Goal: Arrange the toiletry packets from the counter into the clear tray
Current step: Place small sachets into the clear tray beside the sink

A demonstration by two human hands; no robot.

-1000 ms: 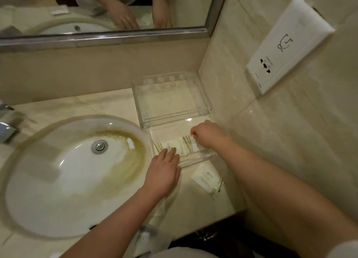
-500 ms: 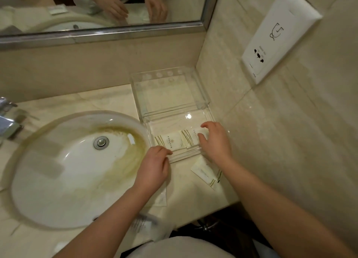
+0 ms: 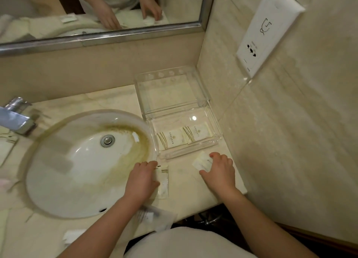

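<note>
Right hand (image 3: 220,170) curls over a flat white rectangular packet (image 3: 201,161) on the beige marble counter (image 3: 184,184). Thumb and fingertips pinch its near edge, just in front of the clear acrylic tray (image 3: 218,126). Left hand (image 3: 141,180) lies against a long narrow gold-striped sachet (image 3: 164,184) beside the oval white basin (image 3: 77,170). Whether it grips the sachet or only touches it I cannot tell. Two white gold-striped packets (image 3: 171,139) already lie side by side in the tray's front compartment.

Risks, as I judge them:
- The thin packet may slip from so shallow a pinch.
- The tray's raised front wall may catch it on the way in.
- A careless drop could shove the seated pair askew.
- The sachet sits near the basin rim, so a nudge could tip it in.
</note>
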